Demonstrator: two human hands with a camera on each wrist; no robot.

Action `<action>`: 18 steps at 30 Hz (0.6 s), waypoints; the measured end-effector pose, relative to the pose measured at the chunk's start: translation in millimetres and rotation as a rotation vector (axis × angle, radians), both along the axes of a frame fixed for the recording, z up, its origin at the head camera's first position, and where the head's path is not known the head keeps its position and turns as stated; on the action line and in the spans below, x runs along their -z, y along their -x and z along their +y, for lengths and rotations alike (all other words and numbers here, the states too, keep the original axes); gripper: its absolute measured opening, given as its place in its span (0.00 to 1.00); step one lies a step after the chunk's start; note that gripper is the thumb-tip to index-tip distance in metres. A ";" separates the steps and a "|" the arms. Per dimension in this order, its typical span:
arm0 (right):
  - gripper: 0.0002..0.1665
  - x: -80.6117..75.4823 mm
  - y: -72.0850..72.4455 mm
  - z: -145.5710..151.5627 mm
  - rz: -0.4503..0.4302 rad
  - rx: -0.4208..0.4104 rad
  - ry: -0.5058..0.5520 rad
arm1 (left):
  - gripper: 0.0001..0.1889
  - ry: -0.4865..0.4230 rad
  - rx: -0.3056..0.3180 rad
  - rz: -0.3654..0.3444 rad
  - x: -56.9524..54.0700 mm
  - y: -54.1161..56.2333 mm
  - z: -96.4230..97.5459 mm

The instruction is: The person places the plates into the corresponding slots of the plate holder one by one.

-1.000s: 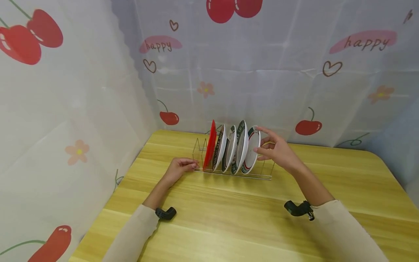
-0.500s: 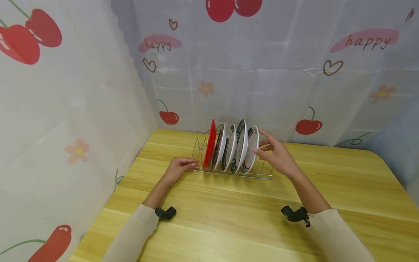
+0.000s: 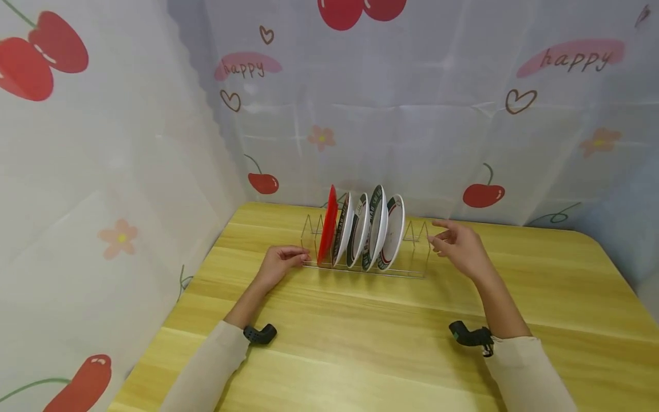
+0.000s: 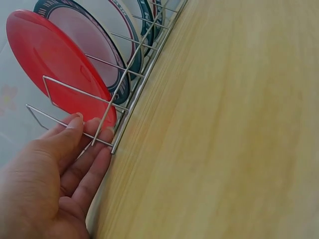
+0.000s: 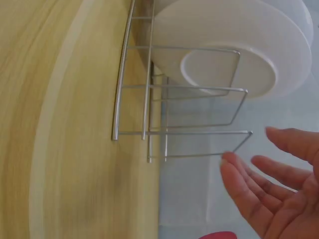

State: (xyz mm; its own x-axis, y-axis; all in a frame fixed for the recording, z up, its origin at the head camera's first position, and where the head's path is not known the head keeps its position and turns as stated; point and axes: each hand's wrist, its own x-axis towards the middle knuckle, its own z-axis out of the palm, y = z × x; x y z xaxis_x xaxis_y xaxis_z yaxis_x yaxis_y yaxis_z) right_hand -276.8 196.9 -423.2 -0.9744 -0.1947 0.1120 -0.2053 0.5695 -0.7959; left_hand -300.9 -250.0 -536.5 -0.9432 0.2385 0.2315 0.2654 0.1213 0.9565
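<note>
A wire plate rack [image 3: 407,275] stands on the table, holding several plates on edge. At its left is a red plate [image 3: 328,226]; the others are white with dark patterned rims, the rightmost white plate [image 3: 394,233] leaning slightly. My left hand [image 3: 278,266] pinches the rack's left end wire, thumb and fingers around it in the left wrist view, close to the red plate. Just off the rack's right end, my right hand [image 3: 460,247] has its fingers loosely bent and holds nothing. The right wrist view shows the white plate's back [image 5: 229,30] beyond the end wires.
The wooden table [image 3: 355,343] reaches toward me and out to both sides. A printed sheet [image 3: 412,137] with cherries and hearts hangs close behind the rack. Another stretch of sheet borders the table's left edge.
My right hand has let go of the rightmost white plate and moved right, to beside the rack's end. The left hand has stayed on the rack.
</note>
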 end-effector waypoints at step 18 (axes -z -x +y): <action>0.17 22.5 5.5 11.4 -0.208 -0.119 0.205 | 0.09 0.029 0.013 0.113 -1.9 0.0 0.4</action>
